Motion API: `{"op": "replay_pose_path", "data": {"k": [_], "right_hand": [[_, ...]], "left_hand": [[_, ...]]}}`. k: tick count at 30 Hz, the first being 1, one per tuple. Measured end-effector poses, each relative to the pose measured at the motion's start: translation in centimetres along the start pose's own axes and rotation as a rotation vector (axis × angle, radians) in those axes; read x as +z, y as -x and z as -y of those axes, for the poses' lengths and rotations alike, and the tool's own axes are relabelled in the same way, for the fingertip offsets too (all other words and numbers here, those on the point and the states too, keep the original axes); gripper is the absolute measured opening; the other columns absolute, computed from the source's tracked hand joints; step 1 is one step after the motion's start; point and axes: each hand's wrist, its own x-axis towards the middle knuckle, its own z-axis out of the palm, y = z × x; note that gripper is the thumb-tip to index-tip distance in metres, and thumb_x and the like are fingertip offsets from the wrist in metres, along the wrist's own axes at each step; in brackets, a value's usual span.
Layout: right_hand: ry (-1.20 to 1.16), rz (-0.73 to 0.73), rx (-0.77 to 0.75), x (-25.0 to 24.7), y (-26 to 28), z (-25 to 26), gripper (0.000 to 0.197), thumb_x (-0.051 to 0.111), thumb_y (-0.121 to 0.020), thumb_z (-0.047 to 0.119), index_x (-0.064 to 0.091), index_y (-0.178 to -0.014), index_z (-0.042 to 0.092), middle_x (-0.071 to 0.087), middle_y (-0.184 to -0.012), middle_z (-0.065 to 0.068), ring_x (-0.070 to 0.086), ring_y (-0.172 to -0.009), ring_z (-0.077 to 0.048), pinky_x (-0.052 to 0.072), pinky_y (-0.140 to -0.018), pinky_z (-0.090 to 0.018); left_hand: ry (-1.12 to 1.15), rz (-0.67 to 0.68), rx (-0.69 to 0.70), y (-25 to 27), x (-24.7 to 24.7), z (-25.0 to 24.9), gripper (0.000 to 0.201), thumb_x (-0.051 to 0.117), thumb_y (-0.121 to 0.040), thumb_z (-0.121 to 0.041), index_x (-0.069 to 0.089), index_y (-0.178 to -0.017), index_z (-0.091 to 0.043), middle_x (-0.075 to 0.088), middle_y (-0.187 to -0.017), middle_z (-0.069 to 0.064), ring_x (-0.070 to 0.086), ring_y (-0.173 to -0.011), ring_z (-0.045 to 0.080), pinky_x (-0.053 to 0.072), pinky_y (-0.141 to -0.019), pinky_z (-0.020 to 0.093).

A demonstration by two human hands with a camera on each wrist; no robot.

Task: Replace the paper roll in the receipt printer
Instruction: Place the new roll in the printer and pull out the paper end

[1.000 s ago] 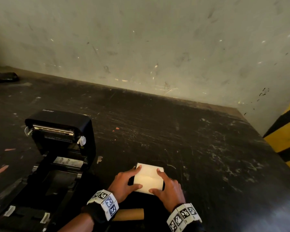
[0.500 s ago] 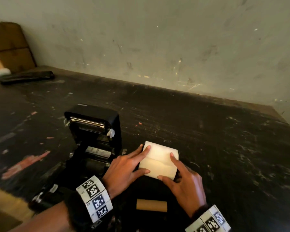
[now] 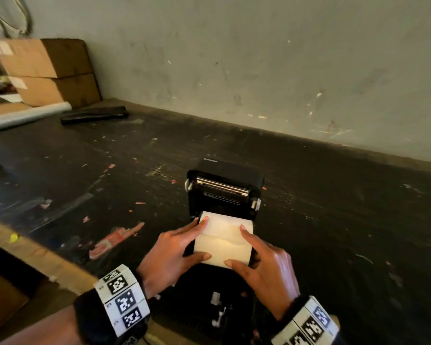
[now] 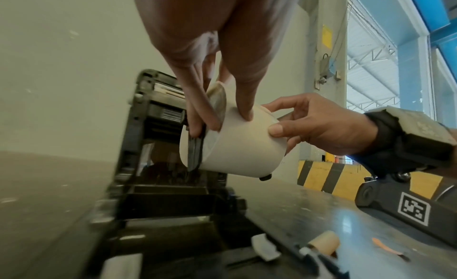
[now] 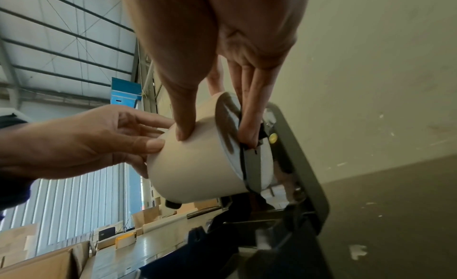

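Note:
Both hands hold a white paper roll just above the open bay of the black receipt printer, whose lid stands upright behind it. My left hand grips the roll's left end, thumb on the near face. At the right end my right hand grips it the same way. In the left wrist view the roll hangs tilted over the printer, with a black holder on its end. The right wrist view shows the roll beside the lid. An empty cardboard core lies near the printer's front.
Cardboard boxes are stacked at the back left against the wall. A flat black object and a pale tube lie near them. The table's wooden front edge runs at the left. A yellow-black barrier stands beyond the table.
Both hands have carried the paper roll left from the table top to above the printer's open bay. The head view has turned left, and the empty core is hidden from it.

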Motion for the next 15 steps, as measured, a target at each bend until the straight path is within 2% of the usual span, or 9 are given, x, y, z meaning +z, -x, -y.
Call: {"op": "replay_pose_path", "data": {"k": [2, 4, 6, 8, 13, 15], "right_hand": [[0.013, 0.016, 0.008, 2.1, -1.3, 1.3, 0.073, 0.068, -0.079, 0.04, 0.03, -0.14, 0.03, 0.052, -0.134, 0.0, 0.056, -0.112, -0.01, 0.051, -0.092, -0.032], [0.038, 0.032, 0.026, 3.9, -2.1, 2.2, 0.073, 0.067, -0.079, 0.041, 0.029, -0.14, 0.03, 0.052, -0.135, 0.0, 0.055, -0.115, -0.011, 0.05, -0.095, -0.032], [0.07, 0.023, 0.061, 5.1, -2.6, 2.7, 0.074, 0.068, -0.078, 0.043, 0.03, -0.14, 0.03, 0.054, -0.133, -0.001, 0.056, -0.114, -0.011, 0.049, -0.095, -0.032], [0.075, 0.007, 0.117, 5.4, -2.9, 3.2, 0.074, 0.069, -0.077, 0.043, 0.031, -0.139, 0.03, 0.058, -0.128, -0.001, 0.059, -0.108, -0.01, 0.05, -0.093, -0.031], [0.112, -0.051, 0.178, 4.6, -3.1, 3.0, 0.074, 0.072, -0.075, 0.042, 0.037, -0.138, 0.027, 0.064, -0.12, -0.001, 0.063, -0.101, -0.01, 0.052, -0.088, -0.03], [0.127, -0.042, 0.2, 4.5, -2.9, 2.6, 0.073, 0.072, -0.074, 0.045, 0.038, -0.137, 0.028, 0.065, -0.119, -0.002, 0.063, -0.1, -0.01, 0.053, -0.087, -0.03]], "left_hand": [[-0.012, 0.028, -0.001, 0.1, -1.3, 2.3, 0.076, 0.066, -0.075, -0.048, 0.026, -0.137, -0.035, 0.036, -0.145, -0.006, 0.03, -0.131, -0.003, 0.013, -0.101, -0.004], [-0.004, 0.063, 0.006, -0.1, -2.2, 4.3, 0.072, 0.068, -0.078, -0.039, 0.028, -0.138, -0.031, 0.037, -0.144, -0.005, 0.029, -0.13, -0.005, 0.01, -0.099, -0.006], [0.025, 0.107, 0.019, -0.5, -2.6, 5.8, 0.072, 0.067, -0.077, -0.039, 0.03, -0.138, -0.027, 0.037, -0.143, -0.005, 0.028, -0.129, -0.006, 0.011, -0.099, -0.006], [0.036, 0.141, 0.032, -1.3, -2.8, 6.6, 0.074, 0.067, -0.075, -0.041, 0.031, -0.138, -0.024, 0.037, -0.143, -0.005, 0.033, -0.129, -0.002, 0.015, -0.103, 0.0], [0.093, 0.198, 0.014, -3.4, -1.8, 6.8, 0.074, 0.071, -0.078, -0.029, 0.031, -0.139, -0.019, 0.039, -0.146, 0.004, 0.037, -0.131, 0.01, 0.029, -0.112, 0.028], [0.1, 0.202, 0.006, -3.5, -1.0, 6.8, 0.075, 0.072, -0.077, -0.029, 0.033, -0.139, -0.017, 0.042, -0.144, 0.005, 0.041, -0.13, 0.012, 0.033, -0.11, 0.028]]}}
